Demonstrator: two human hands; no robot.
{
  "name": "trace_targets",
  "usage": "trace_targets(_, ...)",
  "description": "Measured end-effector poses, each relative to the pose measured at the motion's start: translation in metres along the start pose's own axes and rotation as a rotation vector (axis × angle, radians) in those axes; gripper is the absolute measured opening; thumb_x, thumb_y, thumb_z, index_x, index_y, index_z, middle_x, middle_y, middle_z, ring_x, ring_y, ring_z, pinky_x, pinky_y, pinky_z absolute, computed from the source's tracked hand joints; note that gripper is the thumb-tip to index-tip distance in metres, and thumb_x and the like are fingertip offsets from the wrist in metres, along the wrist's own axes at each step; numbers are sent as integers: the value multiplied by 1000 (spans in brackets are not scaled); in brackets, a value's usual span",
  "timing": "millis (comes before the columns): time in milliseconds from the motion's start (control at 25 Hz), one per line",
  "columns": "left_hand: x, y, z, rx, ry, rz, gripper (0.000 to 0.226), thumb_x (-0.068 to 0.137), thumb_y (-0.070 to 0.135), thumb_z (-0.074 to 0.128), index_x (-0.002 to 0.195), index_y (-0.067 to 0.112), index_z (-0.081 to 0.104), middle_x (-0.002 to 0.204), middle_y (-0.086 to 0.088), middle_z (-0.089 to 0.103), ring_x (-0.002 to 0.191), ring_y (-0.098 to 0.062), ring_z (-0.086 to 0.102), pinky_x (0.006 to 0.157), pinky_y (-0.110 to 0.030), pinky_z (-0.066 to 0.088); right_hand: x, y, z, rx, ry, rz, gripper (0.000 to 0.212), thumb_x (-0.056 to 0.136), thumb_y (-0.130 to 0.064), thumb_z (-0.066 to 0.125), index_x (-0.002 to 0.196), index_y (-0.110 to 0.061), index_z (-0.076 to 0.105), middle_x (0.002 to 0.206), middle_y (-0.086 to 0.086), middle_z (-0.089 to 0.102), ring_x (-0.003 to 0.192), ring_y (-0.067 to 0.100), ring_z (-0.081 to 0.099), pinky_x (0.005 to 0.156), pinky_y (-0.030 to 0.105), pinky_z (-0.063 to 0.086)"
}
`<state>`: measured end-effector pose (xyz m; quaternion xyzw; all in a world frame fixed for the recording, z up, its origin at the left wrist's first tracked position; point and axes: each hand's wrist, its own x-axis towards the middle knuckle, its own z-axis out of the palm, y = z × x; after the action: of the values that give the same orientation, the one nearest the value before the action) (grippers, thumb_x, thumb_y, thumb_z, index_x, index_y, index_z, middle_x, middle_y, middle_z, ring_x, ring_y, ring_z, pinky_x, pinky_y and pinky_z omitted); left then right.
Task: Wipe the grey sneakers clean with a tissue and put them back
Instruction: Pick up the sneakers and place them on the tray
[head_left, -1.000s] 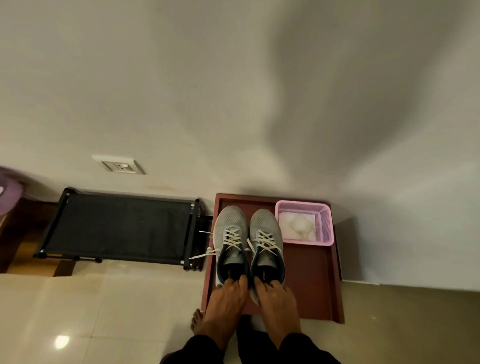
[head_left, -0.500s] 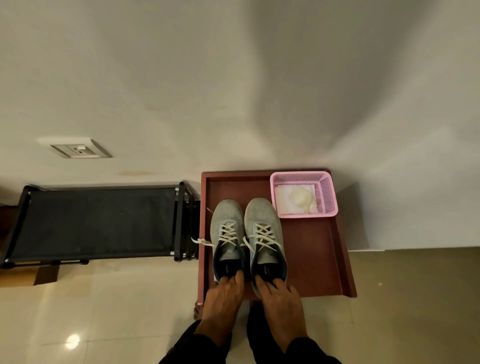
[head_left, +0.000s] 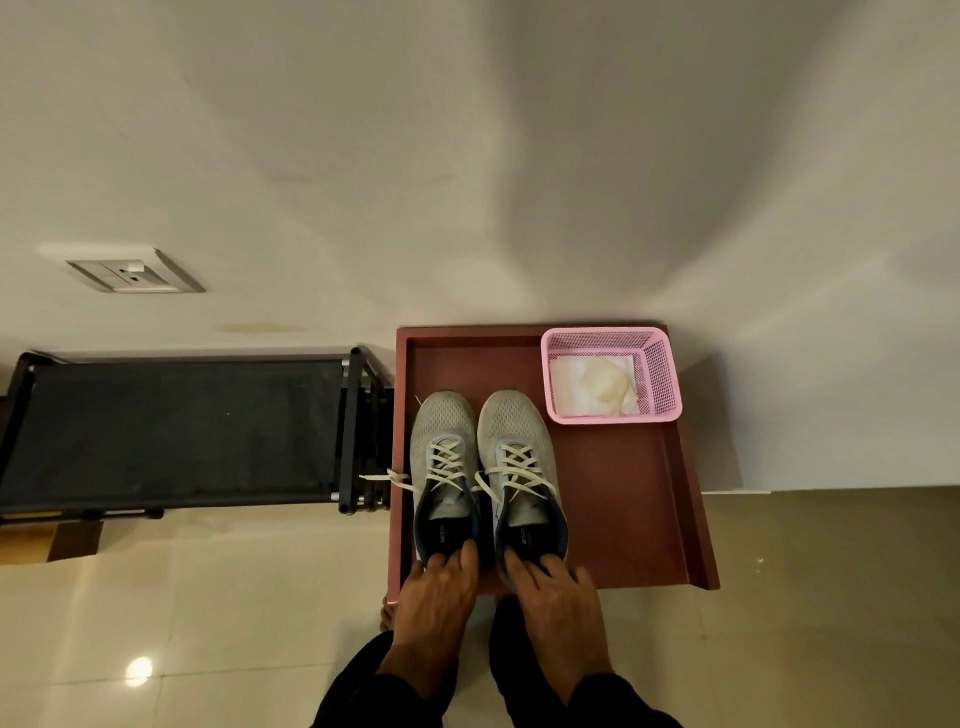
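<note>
Sneakers (head_left: 485, 467) sit nearer; hands (head_left: 439, 587) hide both heels.

1. A home, at the foot of a plain wall (head_left: 467, 156) on a glossy tiled floor (head_left: 208, 597).
2. Black fabric shoe rack (head_left: 176, 431) beside a red-brown tray (head_left: 623, 493) holding sneakers (head_left: 483, 467) and a pink basket (head_left: 660, 374).
3. Wall socket (head_left: 132, 275) near floor level.
</note>
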<state>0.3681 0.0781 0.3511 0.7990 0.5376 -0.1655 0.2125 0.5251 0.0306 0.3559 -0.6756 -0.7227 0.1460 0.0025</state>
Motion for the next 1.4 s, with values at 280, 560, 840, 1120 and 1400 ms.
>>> trace_targets(280, 0, -1, 28, -40, 156, 1, 52, 77, 18, 76, 125, 18, 58, 108, -3, 69, 101, -27, 62, 99, -50, 48, 13, -2, 34, -68, 47, -12, 43, 83, -26, 44, 119, -22, 67, 88, -11, 71, 87, 17, 55, 66, 32, 36)
trace_targets(560, 9, -18, 72, -71, 483, 139, 50, 79, 40, 56, 124, 20, 56, 117, -3, 67, 109, -26, 60, 100, -44, 37, 22, -11, 49, 65, 249, 111, 41, 72, -47, 67, 105, -22, 71, 101, -6, 68, 97, 21, 59, 80, 37, 36)
trace_targets(840, 22, -17, 99, -162, 694, 156, 44, 82, 39, 66, 124, 27, 59, 119, 2, 63, 114, -20, 55, 100, -47, 42, 21, -2, 78, 69, 507, 44, 30, 74, -38, 75, 100, -24, 74, 87, -10, 68, 87, 19, 59, 77, 37, 36)
trace_targets(1120, 23, -25, 102, -295, 858, 249, 35, 90, 35, 59, 121, 19, 65, 128, -3, 58, 123, -20, 52, 105, -37, 40, 20, -19, 86, 72, 664, 107, 19, 78, -38, 69, 94, -29, 69, 88, -11, 65, 89, 19, 56, 80, 40, 35)
trace_targets(1400, 1, -36, 95, -358, 714, 284, 40, 95, 31, 51, 132, 15, 56, 148, -4, 41, 139, -19, 38, 117, -29, 32, 6, -25, 94, 22, 626, 176, 24, 80, -34, 69, 103, -31, 65, 92, -10, 67, 89, 20, 56, 83, 40, 33)
